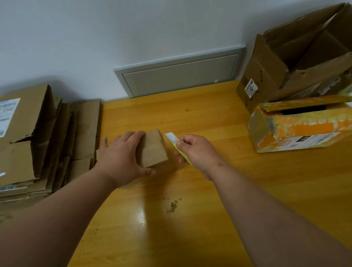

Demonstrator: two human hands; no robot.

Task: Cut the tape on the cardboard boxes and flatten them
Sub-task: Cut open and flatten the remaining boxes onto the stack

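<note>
A small brown cardboard box (154, 148) stands on the yellow wooden table (194, 222) near its middle. My left hand (122, 157) grips this box from the left, fingers over its top and thumb at its near side. My right hand (197, 150) is just right of the box, closed around a yellow utility knife (172, 138). The knife's pale blade points up and left toward the box's right side, a short gap away from it.
A stack of flattened cardboard boxes (31, 138) lies at the table's left. At the right stand an orange-taped box (302, 127) and a large open brown box (300, 55) behind it. Cardboard crumbs (173, 205) dot the table. A wall panel (179, 73) is behind.
</note>
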